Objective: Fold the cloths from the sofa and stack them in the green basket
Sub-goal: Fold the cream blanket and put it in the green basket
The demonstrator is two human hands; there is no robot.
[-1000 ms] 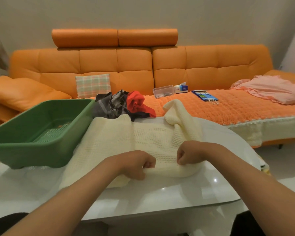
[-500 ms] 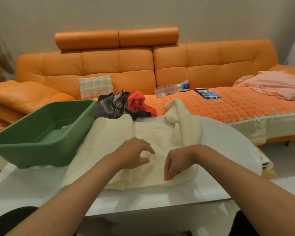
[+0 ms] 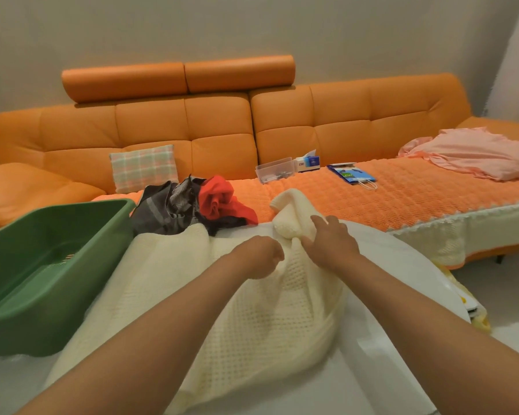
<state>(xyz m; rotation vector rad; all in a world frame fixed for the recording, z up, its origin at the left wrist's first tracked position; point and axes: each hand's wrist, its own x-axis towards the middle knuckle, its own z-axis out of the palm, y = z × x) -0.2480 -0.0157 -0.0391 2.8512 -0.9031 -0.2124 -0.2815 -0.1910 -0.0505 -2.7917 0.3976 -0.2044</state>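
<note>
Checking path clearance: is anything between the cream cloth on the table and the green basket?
Nothing visible. The cream knit cloth lies right beside the green basket, whose inside holds nothing visible.

Head view, forward-down over table (image 3: 396,369), sofa (image 3: 192,127) beyond.

I was in the living room of a home: a long orange leather sofa (image 3: 222,139) with roll headrests ran along the plain wall, and a quilted orange cover (image 3: 402,199) was spread over its seat. A small plaid cushion (image 3: 143,167), a tissue box (image 3: 307,163) and a rumpled pink blanket (image 3: 477,157) lay on it. Household laundry, a cream waffle-knit cloth (image 3: 282,324) beside a green plastic basket (image 3: 27,327), covered my glossy white table (image 3: 372,369)
</note>
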